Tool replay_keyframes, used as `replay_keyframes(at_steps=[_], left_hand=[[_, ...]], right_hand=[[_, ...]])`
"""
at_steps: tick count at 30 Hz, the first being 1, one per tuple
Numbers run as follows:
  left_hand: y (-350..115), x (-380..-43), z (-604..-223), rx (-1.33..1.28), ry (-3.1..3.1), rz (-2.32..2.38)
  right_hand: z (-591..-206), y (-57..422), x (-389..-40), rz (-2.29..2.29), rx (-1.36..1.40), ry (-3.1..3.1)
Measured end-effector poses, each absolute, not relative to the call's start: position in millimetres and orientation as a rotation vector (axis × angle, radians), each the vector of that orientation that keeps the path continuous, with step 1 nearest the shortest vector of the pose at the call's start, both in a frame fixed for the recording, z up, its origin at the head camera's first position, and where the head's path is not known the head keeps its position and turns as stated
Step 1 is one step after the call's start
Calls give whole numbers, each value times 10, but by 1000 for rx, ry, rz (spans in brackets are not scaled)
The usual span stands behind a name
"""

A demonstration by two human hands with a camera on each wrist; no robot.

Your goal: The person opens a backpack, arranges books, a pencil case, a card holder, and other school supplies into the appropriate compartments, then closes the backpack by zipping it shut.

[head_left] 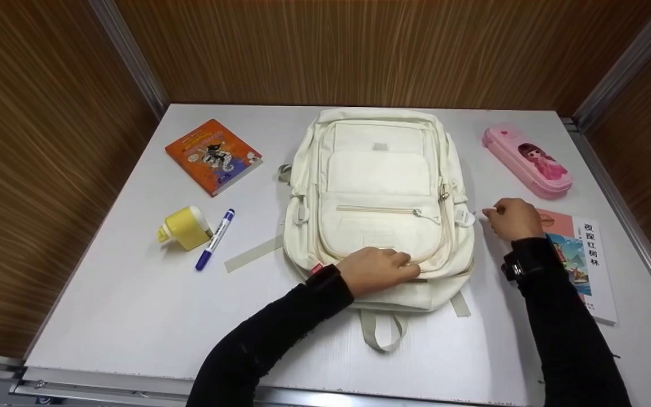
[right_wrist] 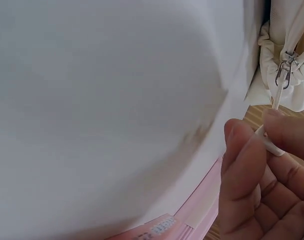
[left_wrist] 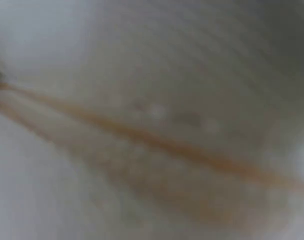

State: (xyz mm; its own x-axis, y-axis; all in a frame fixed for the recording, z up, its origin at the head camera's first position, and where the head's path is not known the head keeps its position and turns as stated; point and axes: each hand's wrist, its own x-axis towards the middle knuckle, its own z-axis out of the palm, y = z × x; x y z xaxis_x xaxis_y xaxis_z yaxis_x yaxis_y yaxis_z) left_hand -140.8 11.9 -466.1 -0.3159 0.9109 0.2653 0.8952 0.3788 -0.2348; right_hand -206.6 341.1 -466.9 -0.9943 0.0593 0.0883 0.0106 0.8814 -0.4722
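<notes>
A white table (head_left: 133, 305) stands in a wood-panelled corner, and a cream backpack (head_left: 379, 186) lies flat in the middle of it, front pocket up and carry handle toward the person. The left hand (head_left: 379, 270) presses down on the lower front of the bag, fingers curled over the fabric near the bottom seam; the left wrist view is only a blur of pale cloth with a tan zip line. The right hand (head_left: 511, 219) sits just beside the bag's right edge, thumb and forefinger pinching a white zipper pull cord (right_wrist: 274, 107) that runs taut to a metal slider (right_wrist: 285, 70) on the bag.

The zips on the front look closed, and the side zip seems at most barely started, so the opening appears to be in its first stage. Everything else lies outside the bag: an orange book (head_left: 213, 155), a yellow pencil sharpener (head_left: 185, 227) and a blue marker (head_left: 215, 238) to the left, a pink pencil case (head_left: 527, 160) and a picture book (head_left: 578, 260) to the right.
</notes>
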Motion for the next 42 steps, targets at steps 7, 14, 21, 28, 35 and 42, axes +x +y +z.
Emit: replay_keyframes(at_steps=[7, 14, 21, 28, 35, 42], left_hand=[[51, -1386, -4641, -1506, -2317, 0], [-193, -1361, -4619, -1458, -2386, -87], [-509, -1366, -4657, -1422, -2488, -189], [-610, -1355, -4723, -1381, -2533, -252], [-557, -1377, -4810, -1329, -2422, -279], [-504, -1437, -4843, -1284, -2377, -283]], right_hand=[[-4681, 3414, -2007, 726, -40, -2954], [-4671, 3420, -1917, 710, 0, -2945], [-4575, 3435, -1835, 713, 16, -2917], [-4471, 3206, -1710, 734, 120, -2783], [-4396, 2798, -1574, 802, 396, -2696], [-4419, 2429, -1432, 800, 747, -2667]])
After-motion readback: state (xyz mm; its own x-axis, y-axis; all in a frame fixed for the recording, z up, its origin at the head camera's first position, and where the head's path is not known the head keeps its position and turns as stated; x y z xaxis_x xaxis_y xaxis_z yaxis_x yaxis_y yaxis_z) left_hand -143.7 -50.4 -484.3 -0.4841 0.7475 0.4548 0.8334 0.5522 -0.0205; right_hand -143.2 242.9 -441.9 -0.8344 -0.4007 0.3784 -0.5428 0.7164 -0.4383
